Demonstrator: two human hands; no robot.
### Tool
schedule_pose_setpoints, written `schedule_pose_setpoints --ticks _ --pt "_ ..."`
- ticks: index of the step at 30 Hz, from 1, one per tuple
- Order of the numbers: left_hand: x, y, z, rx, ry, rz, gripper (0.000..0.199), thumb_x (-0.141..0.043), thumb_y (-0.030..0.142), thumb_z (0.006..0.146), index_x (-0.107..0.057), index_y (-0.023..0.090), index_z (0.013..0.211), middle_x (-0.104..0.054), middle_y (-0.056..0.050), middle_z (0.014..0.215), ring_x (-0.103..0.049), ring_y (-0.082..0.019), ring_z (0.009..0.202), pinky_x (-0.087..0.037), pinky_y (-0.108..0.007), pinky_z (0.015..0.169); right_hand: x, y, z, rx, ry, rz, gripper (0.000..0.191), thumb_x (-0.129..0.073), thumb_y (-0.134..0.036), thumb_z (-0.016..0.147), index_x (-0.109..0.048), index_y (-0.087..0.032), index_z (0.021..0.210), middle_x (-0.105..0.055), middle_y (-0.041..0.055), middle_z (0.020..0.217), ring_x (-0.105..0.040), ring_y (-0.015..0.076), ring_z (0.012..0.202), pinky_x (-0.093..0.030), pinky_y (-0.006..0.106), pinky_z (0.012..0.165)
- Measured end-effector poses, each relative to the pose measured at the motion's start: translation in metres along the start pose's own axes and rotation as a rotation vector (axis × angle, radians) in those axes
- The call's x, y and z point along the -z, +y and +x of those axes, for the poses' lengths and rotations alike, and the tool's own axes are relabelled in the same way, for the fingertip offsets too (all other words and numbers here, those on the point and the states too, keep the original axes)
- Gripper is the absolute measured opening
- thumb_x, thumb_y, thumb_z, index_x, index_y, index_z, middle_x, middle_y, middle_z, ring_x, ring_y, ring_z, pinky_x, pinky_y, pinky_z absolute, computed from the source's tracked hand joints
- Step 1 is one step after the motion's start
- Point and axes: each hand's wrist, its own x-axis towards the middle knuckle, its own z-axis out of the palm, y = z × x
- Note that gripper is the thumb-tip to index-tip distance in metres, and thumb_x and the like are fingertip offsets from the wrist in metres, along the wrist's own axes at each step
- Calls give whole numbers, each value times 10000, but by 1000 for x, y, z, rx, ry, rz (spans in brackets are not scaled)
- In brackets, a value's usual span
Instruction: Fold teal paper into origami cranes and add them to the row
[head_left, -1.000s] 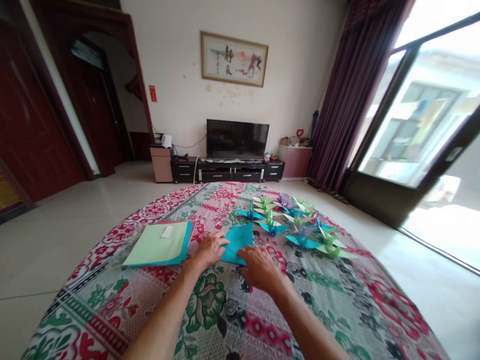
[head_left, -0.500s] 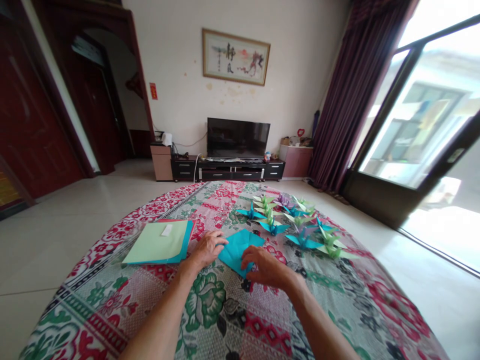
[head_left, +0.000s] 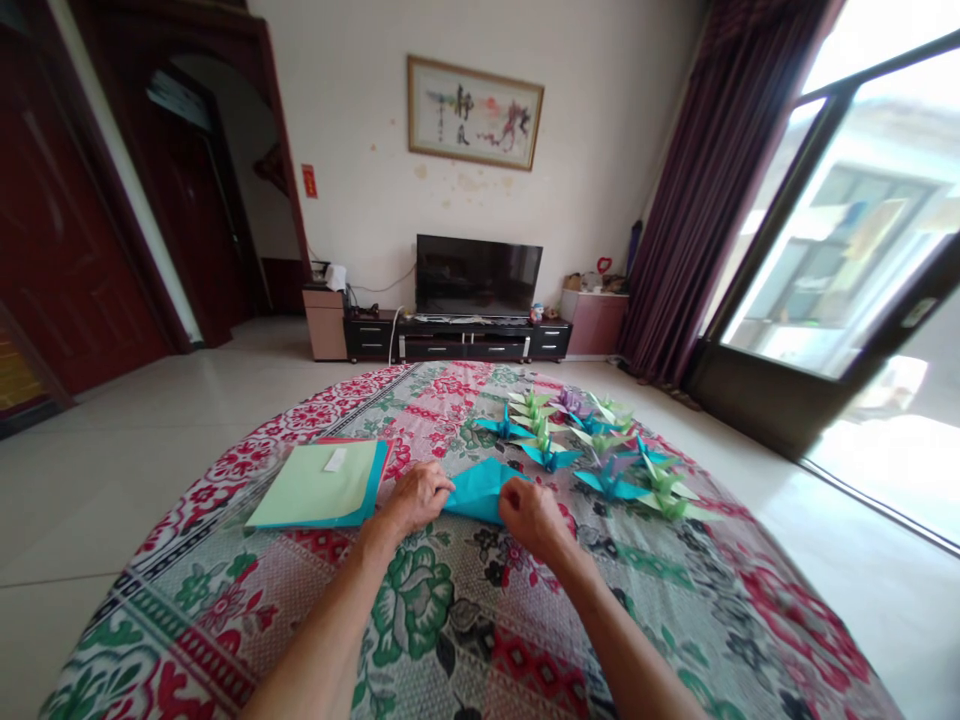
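A blue sheet of origami paper point(head_left: 478, 490), partly folded, lies on the patterned tablecloth between my two hands. My left hand point(head_left: 421, 494) pinches its left corner with curled fingers. On the other side, my right hand point(head_left: 529, 512) grips the right part of the paper, fingers closed. The lower edge of the paper is turned up, and my fingertips hide both of its ends. To the right stand several folded paper cranes in blue, green and purple, the closest a blue crane point(head_left: 551, 457).
A stack of square paper point(head_left: 319, 490), pale green on top of blue and red, lies left of my hands with a small white slip point(head_left: 335, 460) on it. The round table's floral tablecloth point(head_left: 420, 610) spreads beneath everything. A television point(head_left: 478, 275) stands beyond.
My right hand has closed on the paper and shifted slightly right and up. The paper's lower point has been folded upward, so its outline is shorter. My left hand stays nearly in place.
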Motion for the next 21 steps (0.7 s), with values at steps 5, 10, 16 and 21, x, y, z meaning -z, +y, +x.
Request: schedule_pose_setpoints --ticks 5,10,16,21 --pt "14 9 -3 41 -40 -41 326 -443 298 842 -699 184 674 -621 -32 724 -564 -134 733 -408 -229 708 -2 -8 2 -89 -2 -100 161 -471 -143 744 -625 -168 701 -665 52 689 -595 153 649 -289 232 554" --pt "15 12 -3 78 -49 -13 291 -527 386 794 -679 183 652 -623 -27 737 -573 -138 736 -401 -228 698 2 -15 2 -143 -28 -214 176 -444 -187 817 -619 -173 813 -681 76 765 -619 177 693 -283 247 552" --pt "10 20 -2 140 -71 90 285 -498 352 802 -655 184 635 -608 -26 703 -562 -138 683 -373 -238 635 -3 -14 1 -156 -32 -206 191 -406 -225 876 -588 -185 919 -677 74 857 -620 177 784 -329 246 626" --pt "7 24 -1 160 -50 90 248 -478 330 825 -655 188 723 -624 -36 753 -577 -148 727 -380 -240 660 -15 -4 -2 -157 49 -177 195 -428 -226 864 -563 -190 1000 -668 59 897 -616 171 809 -344 243 652"
